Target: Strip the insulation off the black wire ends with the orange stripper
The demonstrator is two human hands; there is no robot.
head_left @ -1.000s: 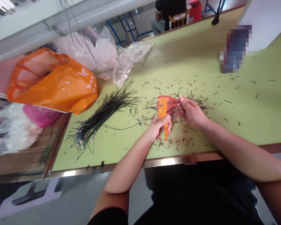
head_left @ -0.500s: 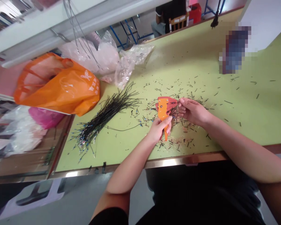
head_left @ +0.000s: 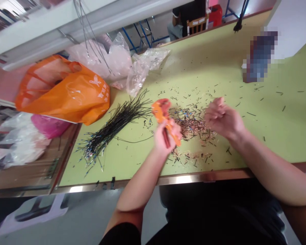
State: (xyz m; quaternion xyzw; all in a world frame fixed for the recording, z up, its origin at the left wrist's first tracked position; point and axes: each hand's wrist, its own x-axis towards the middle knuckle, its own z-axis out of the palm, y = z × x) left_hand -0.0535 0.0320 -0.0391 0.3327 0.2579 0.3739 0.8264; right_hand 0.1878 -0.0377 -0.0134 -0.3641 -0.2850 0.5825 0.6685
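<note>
My left hand (head_left: pixel 165 143) closes around the red handles of an orange wire stripper (head_left: pixel 161 110), the tool tilted with its head up and toward the left, somewhat blurred by motion. It is over the middle of the green surface (head_left: pixel 214 68), between a bundle of black wires (head_left: pixel 117 124) and a heap of wire scraps (head_left: pixel 191 124).

My right hand (head_left: pixel 224 119) hangs open, fingers loosely curled and holding nothing, just right of the heap and apart from the stripper.

The bundle lies near the surface's left edge, its blue- and silver-tipped ends fanned toward the near left corner. A single thin wire (head_left: pixel 132 139) trails from it toward my left hand. Short dark scraps scatter across the surface toward the right, and a metal strip (head_left: pixel 153 180) runs along the near edge.

An orange plastic bag (head_left: pixel 63 92) slumps over the left edge, touching a crumpled clear plastic bag (head_left: pixel 140 71) at the far left corner. A pink bag (head_left: pixel 48 126) sits lower down, beyond the left edge. Past the far edge, a seated person (head_left: pixel 191 20) has their back to me on a wooden chair (head_left: pixel 197 24), beside a red container (head_left: pixel 215 15). An object (head_left: pixel 260 56) near the far right corner is too blurred to tell.
</note>
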